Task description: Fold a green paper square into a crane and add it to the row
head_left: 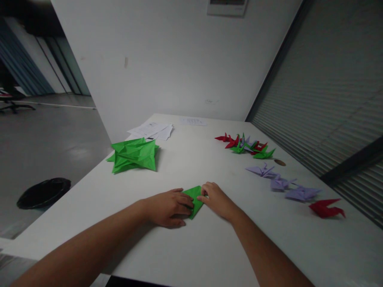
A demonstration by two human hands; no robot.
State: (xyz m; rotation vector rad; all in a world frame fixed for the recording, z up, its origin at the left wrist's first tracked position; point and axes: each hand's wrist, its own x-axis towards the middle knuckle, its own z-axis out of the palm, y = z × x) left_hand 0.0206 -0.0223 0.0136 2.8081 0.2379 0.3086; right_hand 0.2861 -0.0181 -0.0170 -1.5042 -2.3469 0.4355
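Observation:
A small folded piece of green origami paper [196, 204] lies on the white table in front of me, its lower end a point. My left hand [172, 208] rests flat over its left side with the fingers stretched out, covering that part. At the right edge of the paper, my right hand [216, 198] has its fingers curled, with thumb and forefinger pinching the edge. The exact fold under the fingers is hidden.
Crumpled green paper sheets [134, 155] are stacked at the left, near white printed papers [151, 129]. Folded cranes stand at the right: a mixed cluster [245, 145], purple ones [302, 193] and a red one [326, 208]. A black-lined bin [44, 193] is left of the table [191, 247].

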